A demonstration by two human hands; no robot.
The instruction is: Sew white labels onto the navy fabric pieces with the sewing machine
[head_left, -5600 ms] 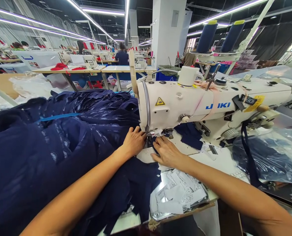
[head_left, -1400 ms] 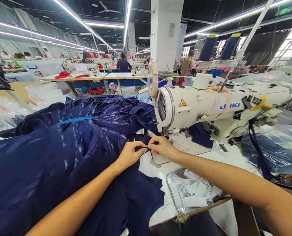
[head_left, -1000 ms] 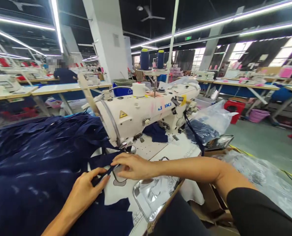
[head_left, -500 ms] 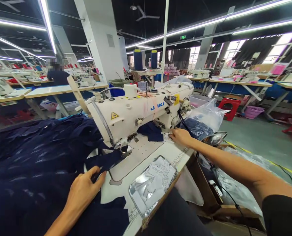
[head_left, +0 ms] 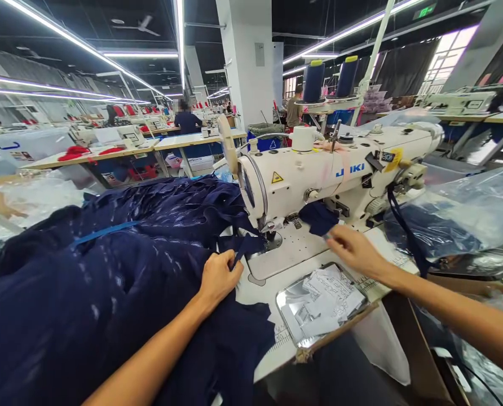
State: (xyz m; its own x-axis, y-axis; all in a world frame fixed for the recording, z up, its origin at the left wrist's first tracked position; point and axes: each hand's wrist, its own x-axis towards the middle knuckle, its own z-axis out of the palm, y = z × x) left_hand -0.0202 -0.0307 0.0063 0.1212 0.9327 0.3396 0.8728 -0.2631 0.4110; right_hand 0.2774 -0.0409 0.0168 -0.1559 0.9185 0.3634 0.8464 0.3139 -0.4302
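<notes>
A white sewing machine (head_left: pixel 319 169) stands on the table, a strip of navy fabric (head_left: pixel 247 246) lying at its needle. My left hand (head_left: pixel 221 277) pinches the near end of that strip, left of the needle plate. On the machine bed, my right hand (head_left: pixel 353 248) is beside a small dark blue cloth piece (head_left: pixel 318 217); its fingers are blurred, and whether they hold anything is unclear. In front lies a metal tray (head_left: pixel 282 301) with printed white labels (head_left: pixel 330 299).
A large heap of navy fabric (head_left: pixel 107 282) covers the left side. Plastic-wrapped dark cloth (head_left: pixel 441 225) lies at the right. Behind the machine stand two navy thread cones (head_left: pixel 313 83) and a pillar (head_left: pixel 251 67). A person (head_left: pixel 187 119) in dark clothing is farther back.
The view has turned left, so the machine appears farther right. My right hand has moved from the back of the bed towards the needle side. My left hand still pinches the strip.
</notes>
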